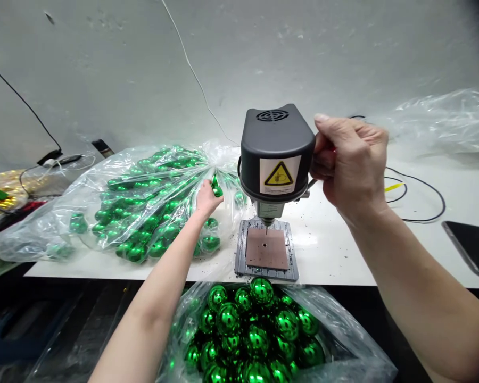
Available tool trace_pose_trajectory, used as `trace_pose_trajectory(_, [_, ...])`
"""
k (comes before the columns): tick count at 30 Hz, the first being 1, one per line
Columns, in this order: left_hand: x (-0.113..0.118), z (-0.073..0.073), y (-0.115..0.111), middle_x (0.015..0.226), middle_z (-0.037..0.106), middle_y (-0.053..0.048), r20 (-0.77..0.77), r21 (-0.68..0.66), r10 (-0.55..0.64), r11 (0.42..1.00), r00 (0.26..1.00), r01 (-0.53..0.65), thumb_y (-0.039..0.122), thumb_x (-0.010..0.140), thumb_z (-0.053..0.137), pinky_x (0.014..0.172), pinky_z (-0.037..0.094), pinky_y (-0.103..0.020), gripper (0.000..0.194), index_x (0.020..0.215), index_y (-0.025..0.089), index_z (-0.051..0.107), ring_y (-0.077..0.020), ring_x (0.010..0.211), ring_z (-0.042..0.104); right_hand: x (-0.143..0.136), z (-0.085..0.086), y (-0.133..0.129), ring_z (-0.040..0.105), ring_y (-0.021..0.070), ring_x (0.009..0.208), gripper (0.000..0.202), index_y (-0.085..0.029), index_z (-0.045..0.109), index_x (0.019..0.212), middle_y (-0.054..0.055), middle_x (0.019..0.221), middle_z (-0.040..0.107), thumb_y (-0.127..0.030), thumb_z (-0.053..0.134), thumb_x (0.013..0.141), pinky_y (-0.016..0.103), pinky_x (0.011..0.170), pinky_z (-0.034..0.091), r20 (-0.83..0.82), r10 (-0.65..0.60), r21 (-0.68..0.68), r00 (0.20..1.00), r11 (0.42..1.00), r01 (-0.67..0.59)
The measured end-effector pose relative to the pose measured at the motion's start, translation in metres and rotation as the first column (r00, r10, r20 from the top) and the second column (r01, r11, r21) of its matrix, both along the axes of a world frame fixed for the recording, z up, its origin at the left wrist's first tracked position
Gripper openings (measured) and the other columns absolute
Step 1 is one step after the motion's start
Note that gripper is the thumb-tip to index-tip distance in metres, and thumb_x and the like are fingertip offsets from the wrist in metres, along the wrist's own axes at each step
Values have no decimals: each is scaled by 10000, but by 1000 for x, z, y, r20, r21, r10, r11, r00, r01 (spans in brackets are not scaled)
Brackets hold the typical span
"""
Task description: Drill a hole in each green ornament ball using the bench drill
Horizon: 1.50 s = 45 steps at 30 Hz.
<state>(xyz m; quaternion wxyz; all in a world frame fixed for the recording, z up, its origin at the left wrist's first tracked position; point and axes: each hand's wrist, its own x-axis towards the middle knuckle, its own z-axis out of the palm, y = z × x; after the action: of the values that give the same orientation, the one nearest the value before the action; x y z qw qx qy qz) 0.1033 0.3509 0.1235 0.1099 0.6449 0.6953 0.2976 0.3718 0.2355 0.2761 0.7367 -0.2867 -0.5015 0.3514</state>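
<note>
My left hand [209, 199] reaches to the gathered mouth of a clear plastic bag [83, 170], its fingers partly hidden and curled on a shiny green Christmas ball [216, 189]. The bag bulges with many more green balls. My right hand [353, 159] is closed at the right side of a small black drill press [278, 141], around its feed handle, mostly hidden by the fingers. Below the chuck, the thin drill bit [267, 231] points down at a brown square board [259, 258] with a small hole, lying on the grey metal base [239, 266].
An open plastic bag of green balls [257, 340] sits in front of the table edge. A phone [471, 247] lies at the right, near a black cable [423, 219]. Crumpled clear plastic [451, 122] is behind it. Gold items [14, 183] lie far left. Dark crumbs dot the white table [335, 255].
</note>
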Motion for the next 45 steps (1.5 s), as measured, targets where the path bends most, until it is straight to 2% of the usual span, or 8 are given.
trace_pose_trajectory(2, [1,10,-29,1002,616,-84,258,61,-29,998,966,13,297,666,825,829,496,-372,596,1159,141,529,-235,911,634,-2,1,-3,229,44,324,442,-192,538,475,-59,391,313,-369,723,836,237,313,129,-4,2,3,1000,1000,-2])
trace_pose_trajectory(6, [13,18,-99,1108,655,-90,703,15,-231,950,672,311,378,687,826,835,514,-333,625,1215,164,570,-195,947,646,-1,1,-1,228,41,330,426,-197,533,492,-61,393,308,-356,706,848,249,333,132,-11,-3,-13,1000,1000,3])
trace_pose_trajectory(12, [32,1,-154,1061,672,-82,885,-111,-115,889,451,444,377,712,822,856,538,-395,597,1192,169,536,-209,956,657,2,0,5,221,48,340,468,-209,493,503,-64,398,300,-436,677,868,253,356,159,20,1,-44,1000,999,0])
trace_pose_trajectory(18, [45,-21,-154,1044,671,-60,729,-133,-261,853,633,505,335,737,793,861,485,-344,608,1263,169,538,-160,884,620,2,1,9,207,49,348,495,-210,462,517,-71,395,295,-466,651,896,257,361,179,44,-3,-57,999,998,6])
trace_pose_trajectory(23, [53,-35,-145,979,666,-58,633,-131,-293,872,717,472,344,714,803,690,448,-292,546,1155,144,550,-129,728,562,-2,7,3,178,41,302,496,-189,469,453,-80,353,261,-189,575,938,252,336,109,-44,-17,-93,999,996,13])
trace_pose_trajectory(31, [64,-37,-133,1033,652,-62,505,-119,-428,826,749,552,379,792,723,709,491,-319,569,1302,177,575,-153,763,579,-1,6,3,161,42,301,491,-187,489,429,-74,353,259,-156,562,915,251,317,83,-98,52,-6,994,999,-53])
trace_pose_trajectory(37, [78,-49,-136,1058,617,-63,452,-2,-379,905,808,426,329,696,806,716,496,-317,737,1348,182,496,-156,786,578,0,5,2,179,49,330,490,-204,486,439,-62,385,266,-283,677,883,279,339,119,-43,47,-21,998,999,-48])
trace_pose_trajectory(45, [89,-62,-140,1104,662,-86,463,111,-432,894,774,433,327,714,817,933,494,-397,507,1162,189,625,-240,1042,620,0,5,3,184,56,335,526,-221,465,433,-57,396,260,-463,745,807,285,351,110,-5,25,-22,1000,999,-25])
